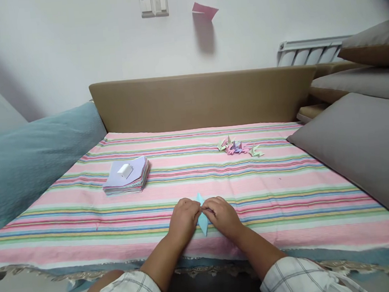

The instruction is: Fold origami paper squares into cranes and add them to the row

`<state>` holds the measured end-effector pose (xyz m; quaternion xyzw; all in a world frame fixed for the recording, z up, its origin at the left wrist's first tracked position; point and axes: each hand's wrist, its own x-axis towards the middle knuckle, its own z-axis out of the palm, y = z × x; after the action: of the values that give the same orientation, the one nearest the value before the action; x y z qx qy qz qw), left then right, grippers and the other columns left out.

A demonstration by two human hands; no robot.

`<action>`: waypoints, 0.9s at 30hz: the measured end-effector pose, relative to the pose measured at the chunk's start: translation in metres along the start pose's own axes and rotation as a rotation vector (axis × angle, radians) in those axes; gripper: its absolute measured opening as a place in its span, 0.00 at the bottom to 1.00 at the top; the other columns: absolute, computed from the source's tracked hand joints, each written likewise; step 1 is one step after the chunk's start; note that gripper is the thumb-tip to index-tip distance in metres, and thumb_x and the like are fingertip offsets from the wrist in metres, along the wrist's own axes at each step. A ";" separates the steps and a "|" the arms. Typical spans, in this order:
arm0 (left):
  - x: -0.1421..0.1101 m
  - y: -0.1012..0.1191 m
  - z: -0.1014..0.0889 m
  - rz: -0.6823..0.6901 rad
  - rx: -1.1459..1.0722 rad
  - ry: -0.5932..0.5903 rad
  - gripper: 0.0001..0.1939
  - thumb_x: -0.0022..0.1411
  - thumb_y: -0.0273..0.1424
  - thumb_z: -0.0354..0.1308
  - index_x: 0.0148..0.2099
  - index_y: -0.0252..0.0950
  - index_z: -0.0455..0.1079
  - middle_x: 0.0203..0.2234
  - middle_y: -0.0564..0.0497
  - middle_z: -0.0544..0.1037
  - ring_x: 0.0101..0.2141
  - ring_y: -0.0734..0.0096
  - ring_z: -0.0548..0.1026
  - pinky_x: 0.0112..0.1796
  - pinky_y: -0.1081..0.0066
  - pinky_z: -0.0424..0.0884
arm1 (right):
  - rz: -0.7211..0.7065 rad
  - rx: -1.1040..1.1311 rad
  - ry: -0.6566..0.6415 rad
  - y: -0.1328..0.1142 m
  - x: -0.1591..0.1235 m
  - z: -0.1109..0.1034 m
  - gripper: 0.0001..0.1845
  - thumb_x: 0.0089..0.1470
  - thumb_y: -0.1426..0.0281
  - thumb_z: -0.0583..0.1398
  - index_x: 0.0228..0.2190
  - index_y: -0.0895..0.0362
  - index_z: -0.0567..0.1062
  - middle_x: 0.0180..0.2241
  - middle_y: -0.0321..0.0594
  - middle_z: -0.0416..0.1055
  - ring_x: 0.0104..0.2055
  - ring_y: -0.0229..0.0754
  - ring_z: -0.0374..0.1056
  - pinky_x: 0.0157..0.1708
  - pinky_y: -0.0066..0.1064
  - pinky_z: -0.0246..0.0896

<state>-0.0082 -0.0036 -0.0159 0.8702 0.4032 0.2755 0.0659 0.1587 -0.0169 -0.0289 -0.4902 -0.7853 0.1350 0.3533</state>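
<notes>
A light blue piece of folded paper (203, 224), long and diamond-shaped, lies between my hands on the striped cloth, with one tip pointing away from me and the other toward me. My left hand (184, 217) pinches it at its middle from the left side. From the right, my right hand (223, 215) pinches it at about the same height, fingers closed and the fingertips of both hands nearly meeting. The paper's middle is hidden behind my fingers.
A stack of coloured paper sheets (126, 181) stands at the left with a small white block (125, 170) on top. Several folded paper cranes (237, 147) lie toward the back right. Grey cushions (361, 149) border the right side, a blue cover (38, 155) the left.
</notes>
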 end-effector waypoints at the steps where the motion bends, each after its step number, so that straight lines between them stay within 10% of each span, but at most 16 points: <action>1: 0.000 -0.002 0.000 -0.014 -0.012 -0.020 0.08 0.62 0.28 0.51 0.33 0.38 0.71 0.33 0.51 0.78 0.37 0.67 0.70 0.42 0.65 0.64 | 0.000 0.001 -0.022 0.001 0.000 0.000 0.06 0.53 0.75 0.58 0.33 0.54 0.74 0.35 0.37 0.73 0.39 0.41 0.65 0.41 0.32 0.58; 27: 0.000 -0.004 -0.022 -0.068 -0.014 -0.314 0.25 0.43 0.32 0.67 0.47 0.43 0.69 0.42 0.51 0.75 0.46 0.59 0.69 0.47 0.62 0.63 | -0.046 0.084 -0.264 0.001 0.001 -0.018 0.18 0.40 0.75 0.64 0.37 0.54 0.71 0.43 0.39 0.68 0.45 0.43 0.62 0.46 0.36 0.56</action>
<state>-0.0226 -0.0034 0.0017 0.8880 0.4152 0.1364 0.1433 0.1713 -0.0180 -0.0164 -0.4345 -0.8297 0.2231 0.2701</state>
